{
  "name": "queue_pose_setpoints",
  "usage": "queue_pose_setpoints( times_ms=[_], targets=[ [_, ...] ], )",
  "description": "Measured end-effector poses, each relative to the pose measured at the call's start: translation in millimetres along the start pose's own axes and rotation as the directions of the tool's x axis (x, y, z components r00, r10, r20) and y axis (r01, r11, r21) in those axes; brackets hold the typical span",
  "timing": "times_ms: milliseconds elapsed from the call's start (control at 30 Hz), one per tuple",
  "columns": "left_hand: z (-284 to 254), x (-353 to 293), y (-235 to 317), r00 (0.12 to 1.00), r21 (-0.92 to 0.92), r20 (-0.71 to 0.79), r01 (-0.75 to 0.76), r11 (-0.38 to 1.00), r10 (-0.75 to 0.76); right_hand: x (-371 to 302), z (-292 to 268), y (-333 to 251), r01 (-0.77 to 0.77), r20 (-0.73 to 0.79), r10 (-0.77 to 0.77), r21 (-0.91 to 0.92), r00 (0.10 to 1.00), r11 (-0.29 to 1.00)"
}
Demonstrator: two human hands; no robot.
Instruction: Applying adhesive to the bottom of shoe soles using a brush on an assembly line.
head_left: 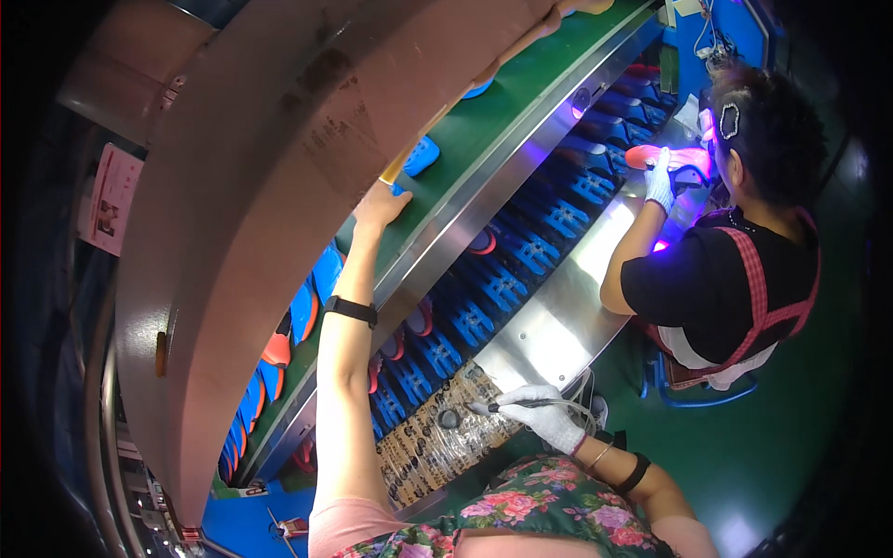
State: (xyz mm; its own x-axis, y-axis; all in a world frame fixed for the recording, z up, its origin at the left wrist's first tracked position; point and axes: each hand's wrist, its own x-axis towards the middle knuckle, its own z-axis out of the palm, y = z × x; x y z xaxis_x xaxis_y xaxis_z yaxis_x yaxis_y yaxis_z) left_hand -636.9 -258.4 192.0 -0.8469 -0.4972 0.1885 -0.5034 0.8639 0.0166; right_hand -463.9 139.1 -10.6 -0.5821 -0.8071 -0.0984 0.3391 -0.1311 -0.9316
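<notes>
My left hand (pixel 379 203) is bare and reaches over the green conveyor belt (pixel 437 200), below the edge of a large curved hood. Its fingers are curled on a blue piece (pixel 398 189), most of which they hide. Just beyond lies another blue piece (pixel 423 155) with small holes in it. In a white glove, my right hand (pixel 549 420) grips a dark, pen-like brush (pixel 521 404) with a tube trailing from its back end. The brush tip points left, above a taped brown work surface (pixel 419 458) bearing a small dark round pot (pixel 449 418).
The brown curved hood (pixel 251 167) covers the belt's left side. Blue and red shoe pieces (pixel 302 312) line the belt nearby. Below it runs a rack of blue holders (pixel 474 321), some with shoes. At right, a seated person (pixel 716 270) with gloves holds a red shoe (pixel 679 158) under violet light.
</notes>
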Motion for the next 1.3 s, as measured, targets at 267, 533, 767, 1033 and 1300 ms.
queue_pose_setpoints(
  times_ms=[267,533,767,1033,1300],
  targets=[
    [30,-8,-48,0.982,-0.085,-0.181,-0.064,0.994,0.048,4,12,4,-0.012,0.022,0.012,0.004,1.0,1.0],
    [51,52,41,0.929,-0.168,-0.294,-0.281,0.945,0.224,9,-4,13,-0.106,0.015,0.105,0.036,0.994,0.994],
    [74,121,106,0.92,-0.161,-0.267,-0.336,0.928,0.286,21,-25,18,-0.085,-0.011,0.086,0.045,0.996,0.995],
    [94,169,129,0.904,-0.189,-0.324,-0.351,0.917,0.279,23,-37,-7,-0.08,-0.089,0.092,0.128,0.992,0.989],
    [57,111,100,0.973,-0.889,-0.226,-0.188,0.417,-0.042,30,-32,-15,-0.141,-0.023,0.15,0.23,0.988,0.963]
  ],
)
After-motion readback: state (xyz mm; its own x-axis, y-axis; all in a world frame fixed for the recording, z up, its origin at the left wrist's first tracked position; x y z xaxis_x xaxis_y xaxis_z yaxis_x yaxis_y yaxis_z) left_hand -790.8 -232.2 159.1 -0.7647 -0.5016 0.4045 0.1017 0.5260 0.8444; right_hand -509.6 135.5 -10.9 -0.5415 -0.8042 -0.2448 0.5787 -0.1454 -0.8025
